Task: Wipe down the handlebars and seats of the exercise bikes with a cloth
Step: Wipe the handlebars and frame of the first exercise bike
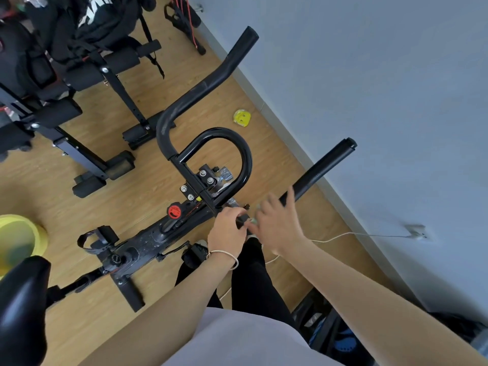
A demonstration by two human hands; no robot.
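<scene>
A black exercise bike stands on the wood floor, its handlebars [211, 83] forking into a long left bar, a centre loop and a right bar [324, 165]. My left hand [228, 229] grips the handlebar where the right bar joins the stem. My right hand [280, 223], motion-blurred, lies across the right bar with its fingers fairly straight. A scrap of pale green cloth [254, 221] shows between the two hands, mostly hidden under my right palm. The black seat [23, 299] fills the lower left corner.
The grey wall [383, 101] runs close along the right bar. A white cable [343, 235] leads to a wall socket [417, 231]. A black weight bench [87, 75] with bags stands at the top left. A yellow tub [18, 233] and a yellow disc [242, 118] lie on the floor.
</scene>
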